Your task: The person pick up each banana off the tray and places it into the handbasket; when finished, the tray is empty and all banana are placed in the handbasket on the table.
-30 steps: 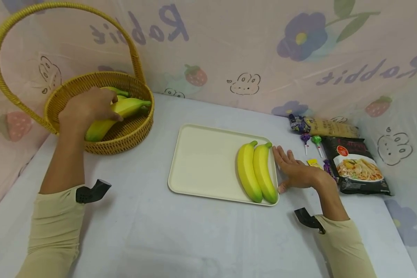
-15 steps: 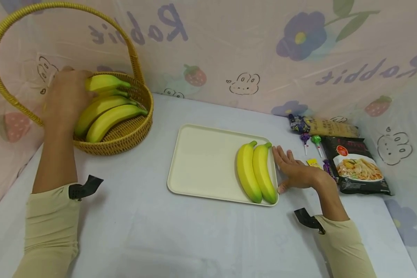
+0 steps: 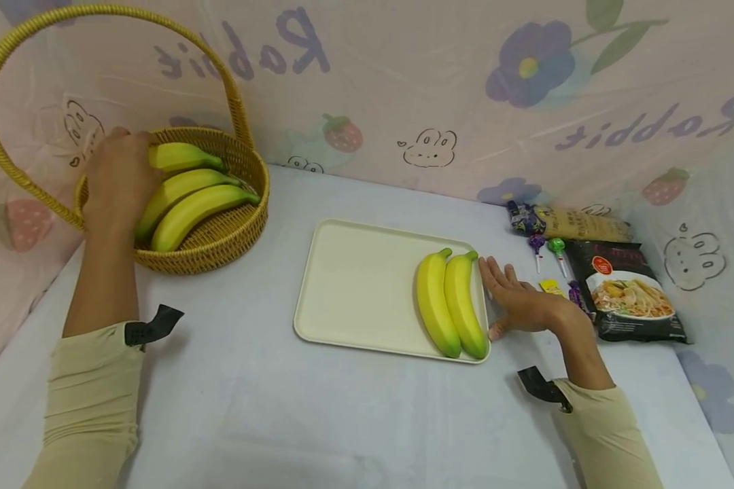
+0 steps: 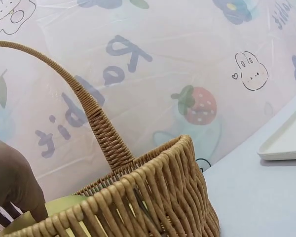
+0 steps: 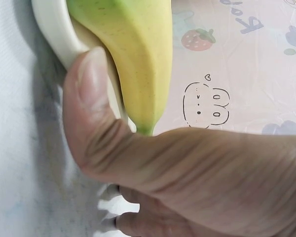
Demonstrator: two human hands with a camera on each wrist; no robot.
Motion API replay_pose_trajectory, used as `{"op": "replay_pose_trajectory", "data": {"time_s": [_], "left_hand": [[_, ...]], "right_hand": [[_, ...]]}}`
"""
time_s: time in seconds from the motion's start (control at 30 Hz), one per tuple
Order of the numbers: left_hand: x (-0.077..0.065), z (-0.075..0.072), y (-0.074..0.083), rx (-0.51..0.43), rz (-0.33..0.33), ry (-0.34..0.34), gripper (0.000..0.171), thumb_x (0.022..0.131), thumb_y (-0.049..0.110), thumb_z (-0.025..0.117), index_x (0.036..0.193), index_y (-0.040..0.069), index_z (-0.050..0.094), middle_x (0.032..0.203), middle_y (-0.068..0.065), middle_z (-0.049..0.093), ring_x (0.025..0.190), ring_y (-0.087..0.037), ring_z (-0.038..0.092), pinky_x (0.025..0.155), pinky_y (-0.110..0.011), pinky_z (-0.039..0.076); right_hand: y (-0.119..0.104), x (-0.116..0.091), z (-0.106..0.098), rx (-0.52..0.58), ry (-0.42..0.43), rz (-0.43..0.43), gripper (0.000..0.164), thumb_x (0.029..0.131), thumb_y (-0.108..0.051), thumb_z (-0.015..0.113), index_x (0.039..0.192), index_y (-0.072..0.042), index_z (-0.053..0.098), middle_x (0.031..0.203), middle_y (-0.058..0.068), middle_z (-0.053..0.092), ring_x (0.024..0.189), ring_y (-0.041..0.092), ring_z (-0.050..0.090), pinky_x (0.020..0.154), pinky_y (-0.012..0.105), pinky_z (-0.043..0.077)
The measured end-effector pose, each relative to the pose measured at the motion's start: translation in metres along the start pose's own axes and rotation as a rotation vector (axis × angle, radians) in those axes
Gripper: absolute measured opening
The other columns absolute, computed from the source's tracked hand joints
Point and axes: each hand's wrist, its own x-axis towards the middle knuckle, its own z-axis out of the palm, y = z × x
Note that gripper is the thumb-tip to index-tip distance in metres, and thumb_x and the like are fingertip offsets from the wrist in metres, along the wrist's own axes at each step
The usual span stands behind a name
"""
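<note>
In the head view, a wicker basket [image 3: 220, 244] with a tall handle stands at the far left, with several bananas inside. My left hand [image 3: 121, 173] reaches into it and grips the left end of the rear banana [image 3: 183, 157]. In the left wrist view, the fingers curve down onto this yellow fruit behind the basket's rim, and their tips are partly hidden. My right hand [image 3: 520, 302] rests beside the cream tray [image 3: 361, 285], its fingers extended and the thumb touching the rim. Two bananas [image 3: 437, 302] lie side by side at the tray's right end.
Right of my right hand lie a black noodle packet [image 3: 630, 292], a tan packet [image 3: 587, 225], two lollipops [image 3: 537, 246] and small wrapped sweets [image 3: 552, 288]. A printed curtain [image 3: 391, 81] hangs behind the white table [image 3: 251, 407].
My left hand has gone from the front banana to the rear one at the basket's far left. That banana has sunk lower since half a second ago. The right hand is still.
</note>
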Motion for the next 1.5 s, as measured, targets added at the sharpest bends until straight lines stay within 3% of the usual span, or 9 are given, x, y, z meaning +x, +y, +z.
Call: {"op": "replay_pose_trajectory", "data": {"time_s": [0.23, 0.6, 0.83, 0.97, 1.13, 1.3, 1.5], "left_hand": [[0.001, 0.001, 0.0, -0.005, 0.002, 0.017, 0.049, 0.098, -0.002, 0.054, 0.144, -0.016, 0.048, 0.133, -0.044, 0.048, 0.121, -0.058, 0.047, 0.102, -0.072, 0.039], [0.004, -0.002, 0.0, 0.017, 0.001, -0.106, 0.058, 0.101, 0.012, 0.063, 0.148, -0.015, 0.044, 0.141, -0.045, 0.043, 0.127, -0.062, 0.041, 0.109, -0.074, 0.034], [0.003, -0.003, 0.002, 0.02, 0.007, -0.107, 0.058, 0.101, 0.014, 0.064, 0.148, -0.014, 0.044, 0.141, -0.045, 0.043, 0.128, -0.062, 0.042, 0.108, -0.073, 0.036], [0.001, -0.005, 0.007, 0.02, 0.011, -0.099, 0.063, 0.102, 0.017, 0.064, 0.152, -0.013, 0.04, 0.143, -0.046, 0.04, 0.129, -0.063, 0.041, 0.109, -0.074, 0.035], [-0.005, -0.008, 0.022, 0.001, 0.031, -0.065, 0.068, 0.105, 0.026, 0.061, 0.159, -0.005, 0.033, 0.154, -0.044, 0.032, 0.136, -0.065, 0.037, 0.111, -0.078, 0.033], [-0.012, -0.008, 0.047, -0.039, 0.08, -0.041, 0.073, 0.108, 0.04, 0.054, 0.165, 0.005, 0.026, 0.161, -0.04, 0.028, 0.142, -0.064, 0.035, 0.113, -0.076, 0.035], [-0.021, -0.007, 0.076, -0.126, 0.149, -0.077, 0.076, 0.107, 0.049, 0.053, 0.166, 0.011, 0.025, 0.168, -0.032, 0.024, 0.145, -0.06, 0.037, 0.114, -0.072, 0.039]], "right_hand": [[0.015, 0.007, 0.003, -0.019, 0.012, -0.007, 0.152, 0.065, -0.074, 0.079, 0.163, -0.026, -0.027, 0.172, 0.016, -0.026, 0.158, 0.053, -0.018, 0.12, 0.079, 0.0], [0.013, 0.006, 0.005, -0.006, 0.009, -0.005, 0.143, 0.075, -0.059, 0.082, 0.164, -0.024, -0.025, 0.172, 0.014, -0.027, 0.158, 0.051, -0.019, 0.121, 0.079, 0.003], [0.012, 0.006, 0.003, -0.024, 0.005, 0.007, 0.151, 0.067, -0.07, 0.08, 0.163, -0.025, -0.027, 0.173, 0.016, -0.026, 0.158, 0.053, -0.017, 0.121, 0.079, 0.002], [0.011, 0.006, 0.004, -0.017, 0.006, 0.009, 0.15, 0.068, -0.069, 0.081, 0.164, -0.025, -0.026, 0.173, 0.015, -0.026, 0.158, 0.053, -0.017, 0.121, 0.078, 0.001], [0.009, 0.004, 0.004, -0.011, 0.001, 0.001, 0.145, 0.074, -0.062, 0.081, 0.164, -0.024, -0.026, 0.172, 0.014, -0.028, 0.158, 0.051, -0.019, 0.121, 0.078, 0.001], [-0.003, -0.003, 0.0, -0.004, 0.0, 0.003, 0.144, 0.075, -0.058, 0.081, 0.164, -0.021, -0.025, 0.172, 0.017, -0.026, 0.158, 0.053, -0.017, 0.12, 0.079, 0.002], [-0.015, -0.009, -0.004, 0.018, -0.003, -0.009, 0.142, 0.076, -0.052, 0.083, 0.165, -0.013, -0.022, 0.171, 0.024, -0.024, 0.155, 0.058, -0.017, 0.118, 0.081, 0.003]]}}
